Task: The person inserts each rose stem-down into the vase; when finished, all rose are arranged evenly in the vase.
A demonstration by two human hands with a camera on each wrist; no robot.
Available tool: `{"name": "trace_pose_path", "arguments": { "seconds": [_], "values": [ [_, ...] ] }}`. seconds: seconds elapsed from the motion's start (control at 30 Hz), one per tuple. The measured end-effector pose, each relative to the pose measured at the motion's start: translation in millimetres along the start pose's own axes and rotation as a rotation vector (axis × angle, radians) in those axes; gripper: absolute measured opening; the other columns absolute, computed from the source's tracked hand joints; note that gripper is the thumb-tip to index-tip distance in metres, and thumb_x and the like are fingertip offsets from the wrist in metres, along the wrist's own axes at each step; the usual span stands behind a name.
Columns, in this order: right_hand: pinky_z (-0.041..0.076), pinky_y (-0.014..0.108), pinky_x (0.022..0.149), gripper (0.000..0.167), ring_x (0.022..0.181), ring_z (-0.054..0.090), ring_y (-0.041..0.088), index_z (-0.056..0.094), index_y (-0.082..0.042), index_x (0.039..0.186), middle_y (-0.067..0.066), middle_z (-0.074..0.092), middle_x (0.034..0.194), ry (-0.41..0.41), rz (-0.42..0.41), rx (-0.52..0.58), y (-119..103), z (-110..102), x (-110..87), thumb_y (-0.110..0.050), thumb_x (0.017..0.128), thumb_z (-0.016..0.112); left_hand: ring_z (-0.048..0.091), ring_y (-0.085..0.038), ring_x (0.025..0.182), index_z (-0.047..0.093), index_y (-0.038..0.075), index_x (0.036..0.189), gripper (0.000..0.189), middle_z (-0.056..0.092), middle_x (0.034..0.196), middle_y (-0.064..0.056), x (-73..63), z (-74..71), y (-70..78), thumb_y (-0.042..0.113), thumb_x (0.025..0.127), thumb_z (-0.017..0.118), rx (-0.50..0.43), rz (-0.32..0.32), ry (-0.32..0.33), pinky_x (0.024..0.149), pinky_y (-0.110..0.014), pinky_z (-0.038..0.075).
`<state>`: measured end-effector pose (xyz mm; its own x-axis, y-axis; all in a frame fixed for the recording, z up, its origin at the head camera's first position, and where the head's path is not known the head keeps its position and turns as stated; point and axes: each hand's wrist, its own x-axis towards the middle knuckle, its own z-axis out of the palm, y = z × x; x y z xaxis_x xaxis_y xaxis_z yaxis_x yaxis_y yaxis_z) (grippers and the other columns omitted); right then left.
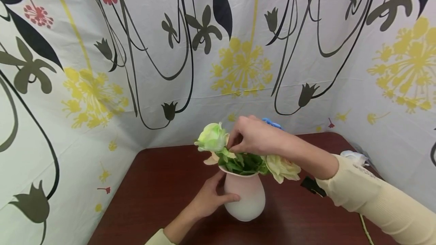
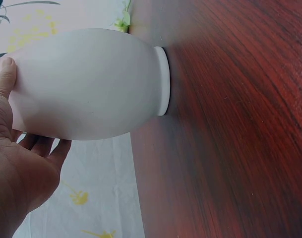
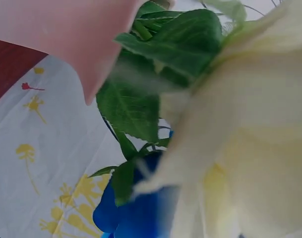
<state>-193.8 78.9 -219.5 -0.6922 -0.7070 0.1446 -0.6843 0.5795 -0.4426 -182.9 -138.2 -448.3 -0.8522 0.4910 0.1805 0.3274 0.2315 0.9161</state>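
A white vase [image 1: 245,199] stands upright on the table, with flowers and green leaves [image 1: 250,163] in its mouth. My left hand [image 1: 208,196] grips its left side, thumb across the front; the left wrist view shows the fingers of that hand [image 2: 29,171] spread behind the vase [image 2: 91,84]. Over the mouth, my right hand [image 1: 255,136] pinches just beneath the head of a pale green flower [image 1: 212,138]. A cream flower [image 1: 281,167] leans out below the right wrist, and a blue flower [image 1: 271,123] shows partly behind it. The right wrist view is filled by cream petals [image 3: 255,129], hiding that hand.
The dark red-brown table [image 1: 163,188] backs onto a flower-printed cloth [image 1: 204,86]. Near my right sleeve lie a black object [image 1: 311,186] and a whitish crumpled thing [image 1: 354,157]. A thin green stem [image 1: 366,230] lies at the front right.
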Motion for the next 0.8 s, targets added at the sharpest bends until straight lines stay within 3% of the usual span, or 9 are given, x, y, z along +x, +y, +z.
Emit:
{"name": "trace_pose_path", "arguments": {
  "seconds": [0.2,0.33,0.53,0.8],
  "values": [
    [0.059,0.033,0.076,0.007,0.081,0.071,0.006,0.086,-0.018,0.099,-0.01,0.077,0.09,0.08,0.023,0.038,0,-14,-8.3,-0.015,0.092,0.086,0.057,-0.015,0.136,0.035,0.035,0.165,0.084,0.05,0.158,0.009,-0.9,0.0,0.2,0.038,0.096,0.083,0.013,0.007,0.009,0.105,-0.035,0.051],
    [0.059,0.037,0.078,0.013,0.088,0.072,0.01,0.085,-0.017,0.106,-0.006,0.079,0.1,0.149,0.037,0.068,2,-26,-18.4,-0.018,0.093,0.085,0.059,-0.016,0.134,0.036,0.032,0.165,0.086,0.052,0.157,0.008,-0.1,-0.2,-1.4,0.037,0.095,0.084,0.02,0.022,0.021,0.104,-0.034,0.052],
    [0.059,0.041,0.09,0.025,0.103,0.074,0.015,0.082,-0.016,0.118,0.0,0.079,0.114,0.235,0.09,0.214,13,-42,-33.5,-0.024,0.095,0.085,0.059,-0.016,0.132,0.037,0.031,0.164,0.086,0.054,0.155,0.008,-0.4,0.0,-0.3,0.036,0.094,0.085,0.029,0.026,0.031,0.104,-0.035,0.052],
    [0.054,0.023,0.096,0.038,0.111,0.074,0.013,0.075,-0.013,0.133,0.002,0.076,0.125,0.35,0.17,0.39,39,-57,-55.8,-0.027,0.099,0.08,0.057,-0.017,0.135,0.037,0.03,0.165,0.087,0.052,0.157,0.007,-1.1,0.3,0.6,0.037,0.093,0.085,0.034,0.016,0.035,0.106,-0.037,0.05]
  ]
}}
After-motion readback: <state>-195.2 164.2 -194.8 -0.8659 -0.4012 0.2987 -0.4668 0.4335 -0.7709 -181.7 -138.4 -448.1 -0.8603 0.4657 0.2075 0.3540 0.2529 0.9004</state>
